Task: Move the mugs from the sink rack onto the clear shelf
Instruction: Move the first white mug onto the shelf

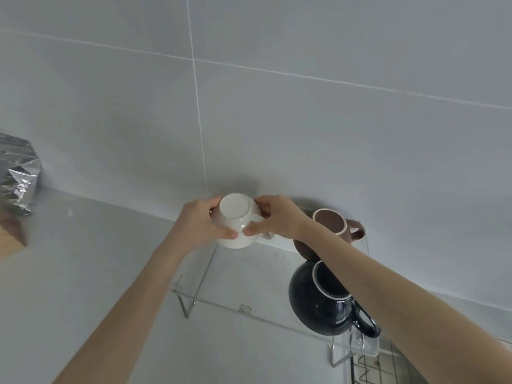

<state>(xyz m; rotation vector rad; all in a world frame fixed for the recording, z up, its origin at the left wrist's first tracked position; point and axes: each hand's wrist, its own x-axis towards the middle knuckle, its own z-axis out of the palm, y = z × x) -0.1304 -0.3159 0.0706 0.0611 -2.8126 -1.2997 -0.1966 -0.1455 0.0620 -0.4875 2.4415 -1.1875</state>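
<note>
A white mug (235, 217) is held upside down, base facing me, above the back left corner of the clear shelf (221, 284). My left hand (199, 223) grips its left side and my right hand (274, 214) grips its right side near the handle. A brown mug (329, 221) sits at the back right of the shelf, partly hidden by my right forearm. A dark blue mug (313, 303) stands in front of it at the shelf's right front, its handle pointing right.
A crumpled silver foil bag (16, 173) stands at the far left on a wooden block (11, 239). The wire sink rack (374, 367) shows at the bottom right, below the shelf. A grey tiled wall (249, 106) rises directly behind the shelf.
</note>
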